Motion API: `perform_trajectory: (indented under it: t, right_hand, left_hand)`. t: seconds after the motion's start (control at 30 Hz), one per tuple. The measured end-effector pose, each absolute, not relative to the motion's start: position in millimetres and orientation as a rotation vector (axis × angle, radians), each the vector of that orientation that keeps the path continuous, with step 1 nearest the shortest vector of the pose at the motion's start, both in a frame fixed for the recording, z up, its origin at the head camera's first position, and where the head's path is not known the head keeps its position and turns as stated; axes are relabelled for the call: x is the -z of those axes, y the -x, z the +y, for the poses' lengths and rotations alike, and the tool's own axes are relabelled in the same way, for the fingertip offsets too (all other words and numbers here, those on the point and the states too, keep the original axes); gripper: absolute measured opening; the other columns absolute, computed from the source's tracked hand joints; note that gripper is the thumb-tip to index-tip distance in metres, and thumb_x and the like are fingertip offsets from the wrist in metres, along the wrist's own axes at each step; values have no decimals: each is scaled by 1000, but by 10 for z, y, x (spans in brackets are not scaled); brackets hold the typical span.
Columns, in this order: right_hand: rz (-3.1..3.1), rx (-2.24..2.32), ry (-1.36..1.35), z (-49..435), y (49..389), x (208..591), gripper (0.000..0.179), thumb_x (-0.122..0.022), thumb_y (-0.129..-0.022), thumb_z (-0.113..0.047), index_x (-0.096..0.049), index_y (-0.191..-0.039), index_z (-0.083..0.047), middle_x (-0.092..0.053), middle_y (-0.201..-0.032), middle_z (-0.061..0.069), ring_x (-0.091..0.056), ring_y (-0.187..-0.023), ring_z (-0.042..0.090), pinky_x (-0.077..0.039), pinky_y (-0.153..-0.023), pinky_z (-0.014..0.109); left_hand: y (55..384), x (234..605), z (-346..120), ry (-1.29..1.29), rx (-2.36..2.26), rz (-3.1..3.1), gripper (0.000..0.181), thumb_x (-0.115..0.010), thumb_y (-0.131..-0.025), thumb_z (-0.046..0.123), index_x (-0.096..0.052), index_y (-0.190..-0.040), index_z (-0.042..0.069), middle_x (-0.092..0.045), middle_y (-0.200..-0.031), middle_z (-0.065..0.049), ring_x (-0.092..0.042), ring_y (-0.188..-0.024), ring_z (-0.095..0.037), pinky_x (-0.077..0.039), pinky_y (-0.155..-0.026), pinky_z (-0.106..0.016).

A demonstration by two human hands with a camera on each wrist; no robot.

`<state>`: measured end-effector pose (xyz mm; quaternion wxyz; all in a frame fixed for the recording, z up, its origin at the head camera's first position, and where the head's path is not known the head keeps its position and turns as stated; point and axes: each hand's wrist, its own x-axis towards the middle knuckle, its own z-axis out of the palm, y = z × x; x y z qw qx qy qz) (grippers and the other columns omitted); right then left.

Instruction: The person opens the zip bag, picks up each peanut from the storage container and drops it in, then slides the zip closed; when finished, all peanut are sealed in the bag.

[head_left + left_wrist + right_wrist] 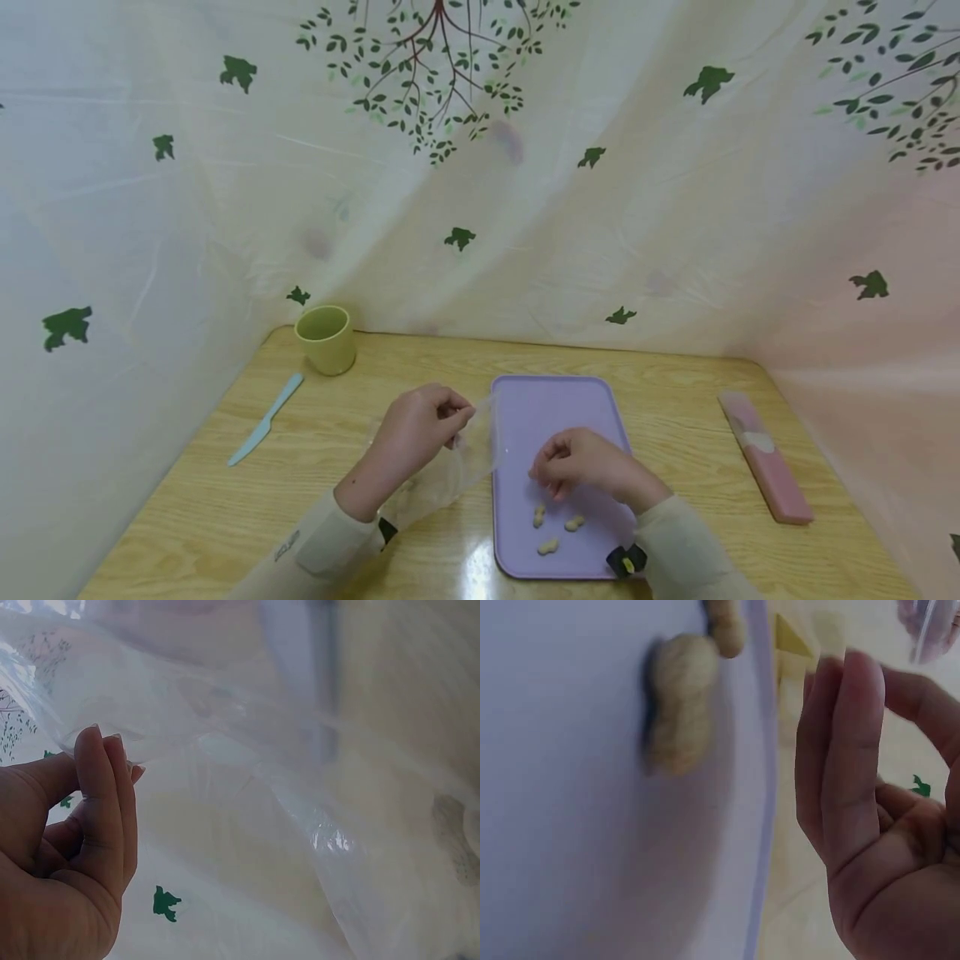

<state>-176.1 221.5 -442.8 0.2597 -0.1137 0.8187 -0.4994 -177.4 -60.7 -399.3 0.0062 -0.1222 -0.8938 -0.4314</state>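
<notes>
My left hand [420, 429] pinches the edge of a clear plastic bag [438, 483] between thumb and fingertips, left of the purple tray [555, 400]. In the left wrist view the bag's film [225, 780] spreads from the fingertips, and a blurred brownish shape shows at the right edge. Over the tray hovers my right hand [585, 467], its fingers loosely bent toward the thumb with nothing visible between them. Three unshelled peanuts [548, 547] lie on the tray below it. The right wrist view shows one peanut [681, 705] close up, apart from the fingers.
A yellow-green cup [326, 340] stands at the table's back left. A light-blue knife [266, 421] lies in front of it. To the right of the tray is a long pink case [765, 458]. Leaf-patterned curtains enclose the wooden table [420, 358].
</notes>
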Motion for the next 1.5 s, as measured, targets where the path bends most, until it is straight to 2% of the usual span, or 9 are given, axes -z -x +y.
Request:
perform_trajectory:
  t: [0.13, 0.43, 0.8, 1.03, 1.5]
  right_hand:
    - [2250, 1250, 330, 2218, 1733, 4534, 14, -78, -90, -16, -76, -94, -3, -76, -78, 6, -69, -64, 12, -62, -63, 29]
    - [2265, 1116, 351, 2188, 1705, 4540, 19, -87, -85, -19, -74, -87, -6, -72, -70, 4, -64, -57, 10, -57, -55, 24]
    - [2320, 1033, 372, 2141, 1677, 4515, 25, -90, -85, -22, -70, -81, -8, -69, -70, 2, -61, -53, 10, -51, -51, 22]
    - [2372, 953, 382, 2064, 1633, 4471, 27, -89, -87, -22, -68, -75, -11, -64, -62, 0, -55, -48, 10, -43, -47, 21]
    - [2389, 946, 389, 2032, 1603, 4437, 24, -86, -88, -14, -68, -74, -9, -67, -62, 4, -59, -49, 12, -46, -46, 22]
  left_hand:
    - [1768, 4003, -611, 389, 1370, -2799, 8, -76, -101, 18, -80, -98, 12, -72, -84, 2, -66, -62, -6, -54, -57, -24]
    - [1757, 3996, -616, 386, 1379, -2801, 10, -75, -101, 18, -80, -100, 9, -72, -85, 2, -66, -62, -6, -54, -57, -24]
    - [1767, 4006, -629, 391, 1380, -2799, 8, -75, -101, 19, -79, -98, 13, -72, -84, 3, -66, -62, -7, -54, -57, -24]
    - [1762, 4002, -629, 397, 1376, -2792, 8, -76, -101, 19, -79, -97, 12, -72, -84, 3, -66, -62, -6, -54, -57, -24]
    - [1761, 4004, -636, 390, 1381, -2787, 7, -76, -100, 18, -80, -97, 13, -71, -85, 2, -67, -62, -6, -55, -57, -24]
